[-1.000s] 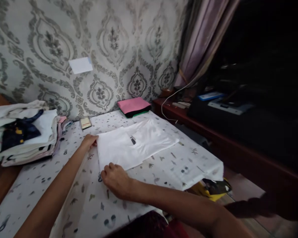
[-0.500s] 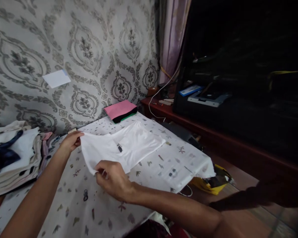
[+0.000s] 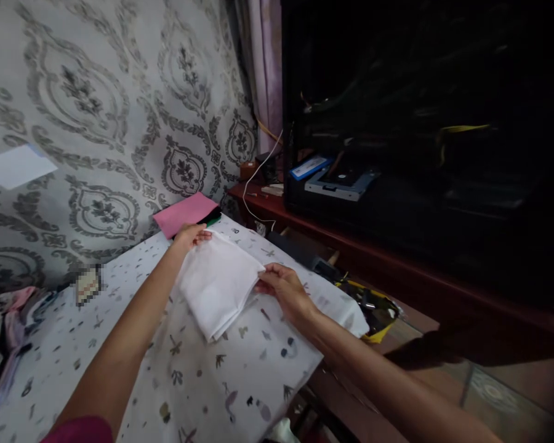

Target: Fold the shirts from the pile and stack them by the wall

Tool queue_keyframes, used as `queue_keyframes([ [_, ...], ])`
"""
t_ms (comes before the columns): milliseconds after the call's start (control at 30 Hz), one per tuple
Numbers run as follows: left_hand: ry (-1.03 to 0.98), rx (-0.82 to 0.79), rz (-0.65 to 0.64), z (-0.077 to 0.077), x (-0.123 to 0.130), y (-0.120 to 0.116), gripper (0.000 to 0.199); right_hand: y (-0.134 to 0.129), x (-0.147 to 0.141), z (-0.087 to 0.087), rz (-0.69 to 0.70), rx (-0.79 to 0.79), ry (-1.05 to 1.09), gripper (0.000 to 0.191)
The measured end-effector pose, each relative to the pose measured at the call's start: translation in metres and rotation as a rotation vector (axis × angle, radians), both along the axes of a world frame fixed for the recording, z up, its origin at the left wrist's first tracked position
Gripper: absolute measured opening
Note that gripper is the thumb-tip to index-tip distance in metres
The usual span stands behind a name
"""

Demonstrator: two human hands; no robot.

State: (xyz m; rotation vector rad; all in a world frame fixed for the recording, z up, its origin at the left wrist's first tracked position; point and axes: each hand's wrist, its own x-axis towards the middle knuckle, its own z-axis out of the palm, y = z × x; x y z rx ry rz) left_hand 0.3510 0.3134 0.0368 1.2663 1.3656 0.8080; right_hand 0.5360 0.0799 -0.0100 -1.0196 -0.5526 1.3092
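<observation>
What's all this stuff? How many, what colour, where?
cloth: 1, white, between hands
sheet: 1, white, printed, beneath
wall: 1, grey, back
paper: 1, white, on wall
stack: 1, pink-black-green, by wall
blurred item: 1, beige, near wall
clothes pile: 1, mixed, left edge
curtain: 1, mauve, back
ledge: 1, dark red, right
cable: 1, white, over ledge
dark unit: 1, black, right
blue item: 1, blue, right
grey device: 1, grey, right
object: 1, yellow-black, low right
sleeve: 1, dark pink, bottom left
left hand: 1, bare, cloth's top corner
right hand: 1, bare, cloth's right corner

One head-worn view, near and above the patterned cloth (image 3: 203, 375), forward and down toward the wallpapered wall (image 3: 133, 111).
</observation>
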Motion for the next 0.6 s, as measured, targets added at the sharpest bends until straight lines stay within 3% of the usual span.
queue_keyframes([
  [200,0.044,0.008,-0.026,-0.026,0.02,0.011,0.024,0.008,0.017,-0.018,-0.007,-0.061,0.033,0.024],
  [367,0.018,0.073,-0.076,-0.038,0.025,-0.003,0.024,0.006,0.025,-0.02,0.034,-0.076,-0.055,0.024],
  [467,0.042,0.22,-0.181,-0.043,0.016,-0.028,0.042,0.001,0.035,-0.015,0.023,-0.047,-0.364,0.018],
  [533,0.214,0.398,-0.364,-0.047,0.006,-0.054,0.049,0.004,0.039,-0.006,-0.038,0.039,-0.694,0.018],
  [600,0.487,0.547,-0.563,-0.053,0.0,-0.088,0.057,0.021,0.034,0.005,0.003,0.185,-0.977,0.024],
])
